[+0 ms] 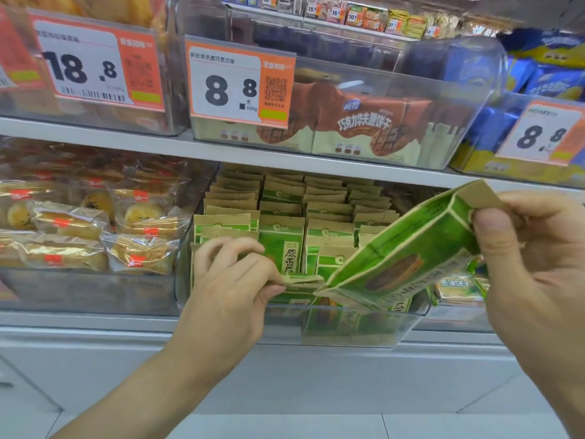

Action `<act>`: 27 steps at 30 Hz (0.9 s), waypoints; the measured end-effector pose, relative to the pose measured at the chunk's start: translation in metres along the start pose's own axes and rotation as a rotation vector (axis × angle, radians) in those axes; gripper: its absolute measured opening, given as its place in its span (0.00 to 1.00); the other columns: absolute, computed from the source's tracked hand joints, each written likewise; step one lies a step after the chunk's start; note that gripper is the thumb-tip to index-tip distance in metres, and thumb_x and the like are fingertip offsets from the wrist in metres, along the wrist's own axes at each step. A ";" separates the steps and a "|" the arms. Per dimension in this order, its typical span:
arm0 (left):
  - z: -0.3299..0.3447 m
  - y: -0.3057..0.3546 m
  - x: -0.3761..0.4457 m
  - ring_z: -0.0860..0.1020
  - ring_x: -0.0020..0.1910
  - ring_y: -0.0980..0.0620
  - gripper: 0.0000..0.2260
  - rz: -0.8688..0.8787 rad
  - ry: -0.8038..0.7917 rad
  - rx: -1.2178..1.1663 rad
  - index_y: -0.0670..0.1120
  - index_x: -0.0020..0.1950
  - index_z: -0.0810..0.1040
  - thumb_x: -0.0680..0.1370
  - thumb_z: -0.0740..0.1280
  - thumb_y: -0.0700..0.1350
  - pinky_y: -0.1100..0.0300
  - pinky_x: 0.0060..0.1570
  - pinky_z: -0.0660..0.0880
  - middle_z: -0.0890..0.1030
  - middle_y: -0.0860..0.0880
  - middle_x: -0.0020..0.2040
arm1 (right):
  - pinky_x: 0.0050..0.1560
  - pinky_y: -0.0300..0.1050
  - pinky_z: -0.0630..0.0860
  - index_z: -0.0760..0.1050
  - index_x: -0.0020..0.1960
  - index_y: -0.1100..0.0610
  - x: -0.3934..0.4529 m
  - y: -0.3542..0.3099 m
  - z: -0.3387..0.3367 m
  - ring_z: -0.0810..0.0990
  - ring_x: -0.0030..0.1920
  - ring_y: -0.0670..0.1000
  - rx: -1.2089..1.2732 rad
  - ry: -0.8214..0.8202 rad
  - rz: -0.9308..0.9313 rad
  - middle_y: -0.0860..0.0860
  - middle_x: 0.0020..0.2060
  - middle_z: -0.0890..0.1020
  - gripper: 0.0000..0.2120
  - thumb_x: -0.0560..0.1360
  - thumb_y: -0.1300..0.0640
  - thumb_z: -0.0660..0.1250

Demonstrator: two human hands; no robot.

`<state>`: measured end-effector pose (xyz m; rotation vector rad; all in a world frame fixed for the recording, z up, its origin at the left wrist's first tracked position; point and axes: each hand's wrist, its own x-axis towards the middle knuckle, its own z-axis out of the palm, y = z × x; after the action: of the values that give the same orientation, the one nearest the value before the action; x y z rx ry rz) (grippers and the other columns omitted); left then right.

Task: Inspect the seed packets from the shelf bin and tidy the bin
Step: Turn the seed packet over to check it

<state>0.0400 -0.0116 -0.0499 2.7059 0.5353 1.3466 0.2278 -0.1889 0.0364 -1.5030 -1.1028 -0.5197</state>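
Observation:
A clear plastic shelf bin [348, 324] holds several rows of green and tan seed packets [285, 223] standing upright. My right hand [525, 264] pinches the tan top of one green seed packet [399, 255], held tilted in front of the bin's right side. My left hand [231, 280] is at the bin's front left and pinches the tan top edge of another packet [304, 280] lying flat near the front wall. Packets behind my hands are partly hidden.
A bin of gold-wrapped cakes [79, 229] stands to the left. The shelf above carries a bin of brown wafer biscuit packs [364, 122] with an 8.8 price tag [240, 87] and blue packs [538, 80] at right. Small green biscuit packs [459, 286] sit right of the seed bin.

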 end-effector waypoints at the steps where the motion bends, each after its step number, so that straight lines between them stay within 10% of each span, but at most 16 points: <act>1: 0.000 0.000 -0.001 0.75 0.58 0.50 0.08 -0.009 -0.030 0.002 0.48 0.43 0.80 0.78 0.64 0.47 0.57 0.67 0.57 0.81 0.56 0.43 | 0.47 0.33 0.76 0.76 0.52 0.38 -0.004 0.000 -0.012 0.82 0.46 0.41 0.023 -0.075 -0.044 0.38 0.45 0.83 0.02 0.80 0.44 0.65; 10: -0.001 0.006 -0.004 0.69 0.72 0.47 0.14 -0.049 -0.057 0.010 0.46 0.60 0.81 0.80 0.62 0.50 0.49 0.72 0.57 0.80 0.51 0.62 | 0.45 0.40 0.80 0.77 0.53 0.46 -0.021 0.016 -0.020 0.82 0.46 0.51 0.064 -0.163 0.034 0.45 0.45 0.82 0.04 0.80 0.51 0.65; 15: -0.014 0.038 -0.012 0.80 0.52 0.50 0.08 -0.061 0.128 -0.408 0.45 0.50 0.81 0.79 0.62 0.42 0.55 0.52 0.75 0.81 0.52 0.48 | 0.44 0.40 0.80 0.78 0.50 0.41 -0.031 0.012 -0.023 0.84 0.45 0.50 0.138 -0.198 0.084 0.42 0.45 0.84 0.04 0.79 0.49 0.66; 20: 0.002 0.080 -0.054 0.82 0.50 0.56 0.12 -0.594 -0.380 -0.780 0.66 0.58 0.73 0.75 0.63 0.62 0.64 0.46 0.77 0.82 0.59 0.52 | 0.37 0.37 0.77 0.82 0.46 0.43 -0.075 0.019 -0.006 0.82 0.39 0.46 0.257 -0.622 0.423 0.45 0.40 0.85 0.04 0.79 0.46 0.69; 27: 0.023 0.090 -0.092 0.85 0.48 0.39 0.11 -1.233 -0.752 -0.995 0.39 0.51 0.81 0.80 0.67 0.48 0.43 0.51 0.80 0.87 0.42 0.44 | 0.39 0.47 0.79 0.81 0.46 0.61 -0.128 0.047 0.007 0.83 0.37 0.51 0.296 -0.944 0.988 0.55 0.37 0.86 0.08 0.76 0.55 0.73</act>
<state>0.0318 -0.1255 -0.1144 1.3311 0.8557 0.1039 0.2074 -0.2233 -0.0942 -1.8106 -0.8652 1.0805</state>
